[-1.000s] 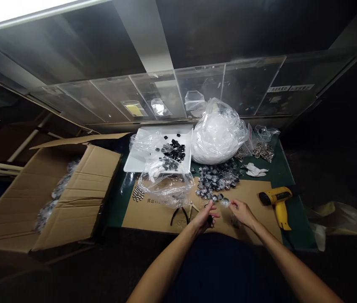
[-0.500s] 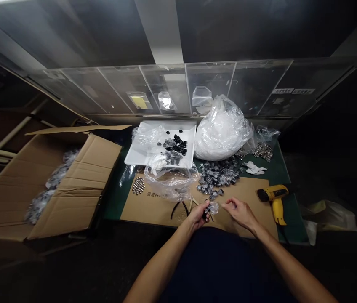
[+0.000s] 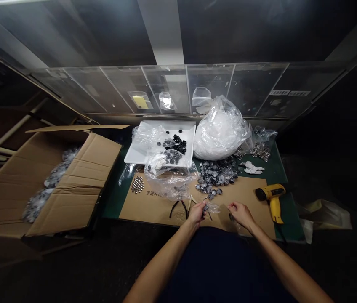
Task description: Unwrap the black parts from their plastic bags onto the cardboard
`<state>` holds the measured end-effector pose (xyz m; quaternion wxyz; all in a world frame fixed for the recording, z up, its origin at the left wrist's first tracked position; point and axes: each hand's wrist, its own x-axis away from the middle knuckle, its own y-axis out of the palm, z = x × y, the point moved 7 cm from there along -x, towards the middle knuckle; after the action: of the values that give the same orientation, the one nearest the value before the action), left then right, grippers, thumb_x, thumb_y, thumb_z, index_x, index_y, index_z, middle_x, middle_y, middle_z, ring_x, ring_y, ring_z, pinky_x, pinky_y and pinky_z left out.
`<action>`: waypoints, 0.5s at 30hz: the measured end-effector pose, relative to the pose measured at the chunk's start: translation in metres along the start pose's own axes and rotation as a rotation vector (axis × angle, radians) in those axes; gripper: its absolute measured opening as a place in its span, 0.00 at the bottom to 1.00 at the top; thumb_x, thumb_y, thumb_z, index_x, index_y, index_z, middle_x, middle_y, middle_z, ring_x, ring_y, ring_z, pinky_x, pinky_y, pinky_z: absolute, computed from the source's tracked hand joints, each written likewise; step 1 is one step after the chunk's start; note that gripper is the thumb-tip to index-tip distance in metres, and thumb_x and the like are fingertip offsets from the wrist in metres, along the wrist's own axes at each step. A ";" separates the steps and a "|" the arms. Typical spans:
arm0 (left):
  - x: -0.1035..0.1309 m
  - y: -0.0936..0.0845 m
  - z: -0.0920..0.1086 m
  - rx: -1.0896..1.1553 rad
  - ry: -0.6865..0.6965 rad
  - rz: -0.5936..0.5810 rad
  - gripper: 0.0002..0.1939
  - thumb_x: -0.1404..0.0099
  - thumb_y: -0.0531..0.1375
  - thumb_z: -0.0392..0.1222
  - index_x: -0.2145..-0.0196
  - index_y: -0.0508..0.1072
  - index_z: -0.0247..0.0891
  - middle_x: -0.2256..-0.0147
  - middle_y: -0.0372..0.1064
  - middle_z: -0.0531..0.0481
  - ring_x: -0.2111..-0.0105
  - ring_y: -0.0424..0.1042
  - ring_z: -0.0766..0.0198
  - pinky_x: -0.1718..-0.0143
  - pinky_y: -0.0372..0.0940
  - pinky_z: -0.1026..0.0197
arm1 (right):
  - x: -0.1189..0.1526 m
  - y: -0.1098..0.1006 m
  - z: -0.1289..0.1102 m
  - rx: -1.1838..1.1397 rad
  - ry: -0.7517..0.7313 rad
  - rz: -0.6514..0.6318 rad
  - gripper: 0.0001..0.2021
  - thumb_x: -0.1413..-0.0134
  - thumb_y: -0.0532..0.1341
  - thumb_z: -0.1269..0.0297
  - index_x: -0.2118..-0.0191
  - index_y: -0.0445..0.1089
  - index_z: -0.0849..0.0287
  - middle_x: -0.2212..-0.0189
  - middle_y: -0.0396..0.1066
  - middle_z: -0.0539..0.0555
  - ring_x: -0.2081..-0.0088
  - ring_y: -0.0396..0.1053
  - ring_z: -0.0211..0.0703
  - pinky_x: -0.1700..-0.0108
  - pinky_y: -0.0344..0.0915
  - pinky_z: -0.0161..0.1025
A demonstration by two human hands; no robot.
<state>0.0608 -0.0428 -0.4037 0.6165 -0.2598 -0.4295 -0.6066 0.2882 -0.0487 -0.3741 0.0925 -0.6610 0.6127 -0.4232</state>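
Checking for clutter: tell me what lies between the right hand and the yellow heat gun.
Only bare brown cardboard lies between the right hand and the yellow heat gun, as the head view shows.

In front of me, clear panels (image 3: 210, 80) line the base of a dark wall (image 3: 257, 29) split by a pale strip (image 3: 162, 33). My green table (image 3: 113, 202) stands beneath; a pale glare touches the wall's top, and the floor (image 3: 102, 269) around me is dim.
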 end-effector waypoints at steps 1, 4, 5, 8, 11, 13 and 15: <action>-0.002 0.001 0.001 -0.035 0.037 0.025 0.14 0.42 0.65 0.49 0.64 0.73 0.35 0.76 0.66 0.56 0.82 0.60 0.74 0.83 0.50 0.70 | 0.002 0.002 0.008 0.010 0.024 -0.003 0.12 0.46 0.56 0.55 0.72 0.71 0.56 0.78 0.70 0.49 0.73 0.68 0.42 0.70 0.58 0.35; -0.011 0.011 0.007 -0.135 0.159 0.078 0.11 0.43 0.66 0.47 0.72 0.75 0.35 0.80 0.65 0.54 0.80 0.63 0.69 0.80 0.53 0.67 | 0.010 0.008 0.025 0.017 0.059 -0.032 0.14 0.45 0.55 0.55 0.73 0.71 0.56 0.78 0.71 0.50 0.73 0.68 0.43 0.70 0.58 0.35; -0.014 0.016 0.009 -0.159 0.199 0.087 0.10 0.44 0.66 0.45 0.74 0.75 0.35 0.80 0.66 0.53 0.78 0.65 0.66 0.77 0.55 0.67 | 0.013 0.009 0.029 0.016 0.063 -0.040 0.14 0.45 0.55 0.55 0.73 0.71 0.56 0.78 0.72 0.51 0.73 0.69 0.43 0.70 0.58 0.34; -0.022 0.032 0.016 -0.203 0.306 0.099 0.04 0.45 0.66 0.38 0.75 0.77 0.37 0.76 0.72 0.49 0.68 0.71 0.57 0.67 0.62 0.63 | 0.018 0.009 0.037 0.020 0.080 -0.032 0.14 0.44 0.55 0.55 0.72 0.73 0.56 0.75 0.74 0.52 0.71 0.70 0.44 0.69 0.59 0.34; -0.023 0.045 0.023 -0.223 0.394 0.101 0.02 0.47 0.66 0.38 0.74 0.78 0.38 0.70 0.74 0.45 0.59 0.71 0.52 0.58 0.62 0.60 | 0.017 0.006 0.038 0.032 0.083 0.006 0.13 0.44 0.56 0.56 0.71 0.73 0.56 0.74 0.75 0.53 0.71 0.71 0.44 0.68 0.59 0.35; -0.020 0.048 0.030 -0.252 0.453 0.108 0.03 0.47 0.67 0.39 0.73 0.78 0.38 0.68 0.74 0.45 0.57 0.70 0.51 0.57 0.62 0.59 | 0.011 0.003 0.035 0.039 0.071 0.036 0.13 0.43 0.55 0.56 0.70 0.74 0.55 0.74 0.76 0.53 0.71 0.71 0.43 0.68 0.59 0.34; -0.015 0.047 0.039 -0.286 0.489 0.120 0.05 0.46 0.66 0.41 0.73 0.77 0.38 0.71 0.73 0.47 0.60 0.70 0.53 0.59 0.63 0.60 | 0.000 0.001 0.030 0.056 0.068 0.059 0.13 0.42 0.55 0.56 0.68 0.74 0.55 0.73 0.76 0.53 0.70 0.72 0.43 0.68 0.59 0.34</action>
<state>0.0999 0.0042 -0.3869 0.6938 -0.2151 -0.1622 -0.6679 0.3073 -0.0611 -0.3932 0.1025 -0.6250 0.6227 -0.4594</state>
